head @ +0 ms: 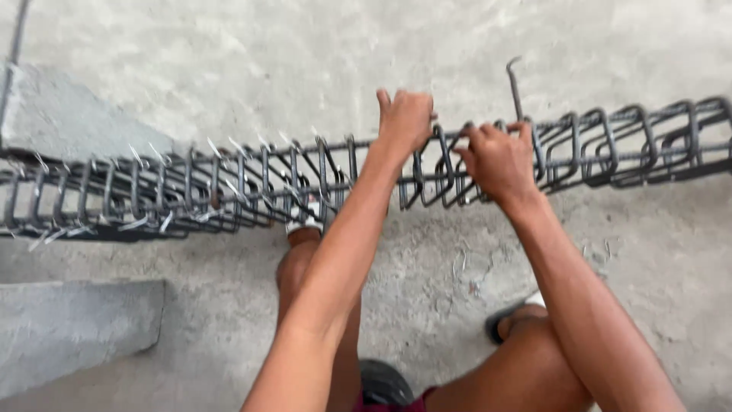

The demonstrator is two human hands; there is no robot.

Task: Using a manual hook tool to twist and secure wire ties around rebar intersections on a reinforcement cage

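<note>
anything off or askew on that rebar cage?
Stirrups right of the right hand lean and sit unevenly spaced, unlike the tighter tied run left of the left hand. Loose wire bits lie on the concrete floor. No damage shows.

floor: bare grey concrete, mottled, rough | concrete block: lower left, lying flat on floor | second concrete slab: upper left, under cage end | rebar cage: long, horizontal, left end resting on slab | wire scraps: loose on floor below cage | sandalled feet: standing on floor
</note>
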